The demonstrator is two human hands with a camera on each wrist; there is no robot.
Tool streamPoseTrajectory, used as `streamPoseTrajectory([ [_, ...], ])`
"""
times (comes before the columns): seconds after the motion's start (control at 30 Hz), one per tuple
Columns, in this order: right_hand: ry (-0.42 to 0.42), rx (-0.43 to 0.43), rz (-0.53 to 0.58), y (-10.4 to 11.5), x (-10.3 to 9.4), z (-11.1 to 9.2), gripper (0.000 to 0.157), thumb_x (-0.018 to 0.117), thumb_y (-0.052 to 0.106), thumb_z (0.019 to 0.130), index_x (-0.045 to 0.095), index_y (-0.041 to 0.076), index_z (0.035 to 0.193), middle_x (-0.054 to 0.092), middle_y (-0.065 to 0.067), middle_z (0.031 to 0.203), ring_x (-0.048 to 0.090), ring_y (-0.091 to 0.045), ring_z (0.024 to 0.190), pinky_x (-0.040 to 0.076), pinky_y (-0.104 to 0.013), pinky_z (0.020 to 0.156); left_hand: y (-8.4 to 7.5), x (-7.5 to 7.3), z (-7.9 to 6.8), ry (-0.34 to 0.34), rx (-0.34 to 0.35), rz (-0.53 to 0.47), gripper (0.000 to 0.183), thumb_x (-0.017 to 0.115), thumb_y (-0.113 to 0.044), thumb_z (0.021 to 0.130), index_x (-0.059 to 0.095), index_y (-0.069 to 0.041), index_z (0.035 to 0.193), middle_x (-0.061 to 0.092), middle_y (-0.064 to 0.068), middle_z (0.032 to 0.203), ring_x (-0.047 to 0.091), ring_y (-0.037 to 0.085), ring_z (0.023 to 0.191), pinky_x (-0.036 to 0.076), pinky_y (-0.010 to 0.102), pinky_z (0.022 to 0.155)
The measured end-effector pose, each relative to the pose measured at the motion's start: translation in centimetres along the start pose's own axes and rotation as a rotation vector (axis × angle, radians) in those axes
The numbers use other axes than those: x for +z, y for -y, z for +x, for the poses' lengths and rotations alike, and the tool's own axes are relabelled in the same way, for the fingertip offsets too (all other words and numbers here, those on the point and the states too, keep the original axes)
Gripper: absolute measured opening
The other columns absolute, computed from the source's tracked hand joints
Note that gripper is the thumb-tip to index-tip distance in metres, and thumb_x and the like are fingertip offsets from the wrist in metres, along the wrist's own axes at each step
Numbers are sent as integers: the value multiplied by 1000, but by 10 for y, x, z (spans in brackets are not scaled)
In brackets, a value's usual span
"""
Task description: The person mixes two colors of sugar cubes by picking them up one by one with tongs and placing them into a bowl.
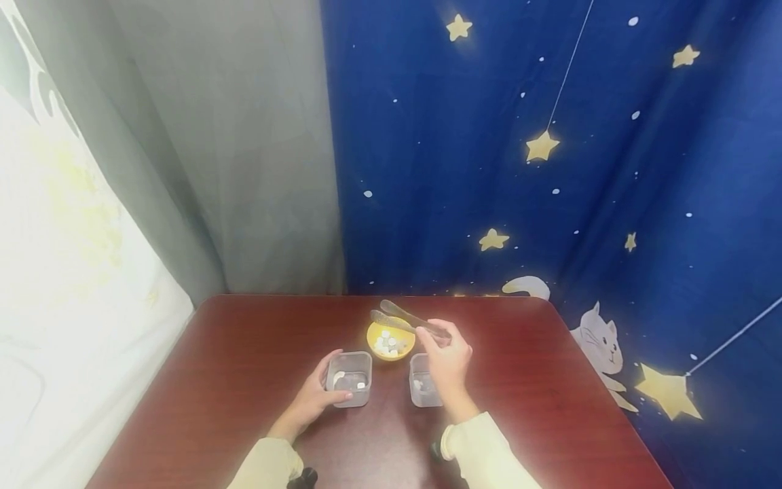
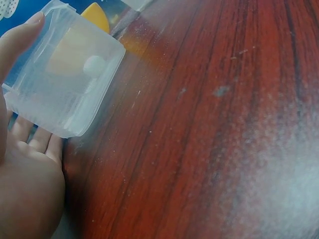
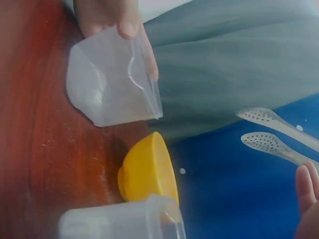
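My left hand (image 1: 310, 397) grips a clear plastic container (image 1: 352, 362), thumb at its near side and fingers around the far left. A few small white pieces (image 1: 361, 386) lie inside it. My right hand (image 1: 453, 358) holds tongs (image 1: 406, 316) above the yellow bowl (image 1: 371, 339). In the right wrist view the perforated tips (image 3: 263, 142) are spread apart, with nothing between them. Several white pieces (image 1: 391, 343) sit in the bowl. A second clear container (image 1: 418, 401) stands below my right hand, which partly covers it; something white shows inside.
All of this is on a reddish-brown wooden table (image 1: 256, 339). Behind its far edge hang a grey curtain (image 1: 244, 170) and a blue one (image 1: 427, 149) printed with stars and a cat. A white curtain (image 1: 73, 305) hangs along the left side.
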State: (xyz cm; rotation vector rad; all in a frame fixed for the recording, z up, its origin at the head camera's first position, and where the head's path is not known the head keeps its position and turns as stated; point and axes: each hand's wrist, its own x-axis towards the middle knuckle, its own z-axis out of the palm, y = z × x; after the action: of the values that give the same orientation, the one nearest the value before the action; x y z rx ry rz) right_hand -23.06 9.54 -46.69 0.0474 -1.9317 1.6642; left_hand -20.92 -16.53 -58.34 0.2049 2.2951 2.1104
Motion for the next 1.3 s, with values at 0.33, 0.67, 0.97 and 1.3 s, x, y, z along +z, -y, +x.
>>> streamPoseTrajectory([
  [0.33,176,119,38,1,4,-8,27,82,9,77,71,1,100,72,-13,84,69,-15,66,55,-26,57,-1,-1,2,26,-2,-70,94,82,1,70,34,-14,149,49,20,136,52,40,115,50,38,88],
  [0.67,435,16,-120,-2,15,-24,30,83,22,77,68,15,102,73,-4,91,69,-15,76,55,-30,66,2,-1,2,27,-15,-68,93,83,-1,70,35,-17,148,49,13,138,53,32,117,46,38,94],
  [0.97,483,-4,-145,-11,24,-29,29,82,15,77,64,8,99,71,-3,86,69,-14,74,55,-28,64,1,-1,2,19,-10,-54,94,84,-1,70,35,-15,149,49,12,139,53,26,116,47,29,91],
  [1.3,463,0,-180,-15,27,-30,30,83,17,76,66,8,98,70,0,79,68,-11,69,54,-27,58,0,-1,1,20,-8,-34,94,84,-2,70,35,-15,149,50,11,139,53,26,116,46,30,91],
])
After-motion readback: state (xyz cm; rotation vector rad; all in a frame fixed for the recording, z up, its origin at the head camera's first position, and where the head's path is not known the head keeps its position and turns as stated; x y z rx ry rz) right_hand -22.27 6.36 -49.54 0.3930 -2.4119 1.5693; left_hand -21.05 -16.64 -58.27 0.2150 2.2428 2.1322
